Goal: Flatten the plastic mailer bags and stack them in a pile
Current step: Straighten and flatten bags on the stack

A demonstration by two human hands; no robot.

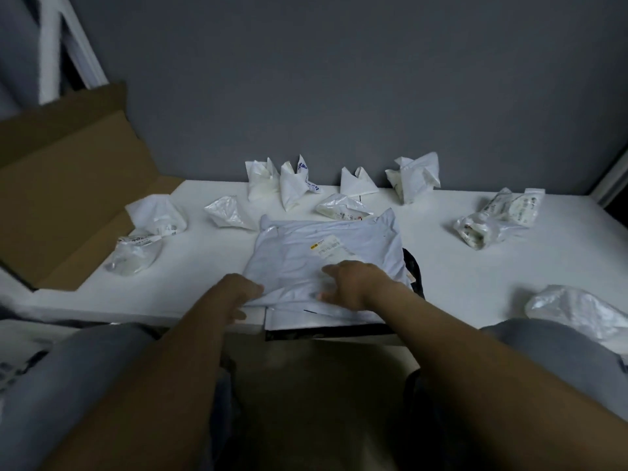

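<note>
Right hand (353, 283) is down flat, fingers spread and pointing left, palm pressing the top bag (299, 246). Left hand (243, 295) sits at that bag's near-left corner with its fingers bent; whether it pinches the edge or just rests there cannot be told. The bag lies straight ahead of both hands, wider side running across, on a pile (306, 319) at the near edge of the table (475, 277). Crumpled bags (413, 176) ring it, mostly along the back. The closest loose one (577, 311) lies off to the right, so the right hand looks better placed for the next pick.
</note>
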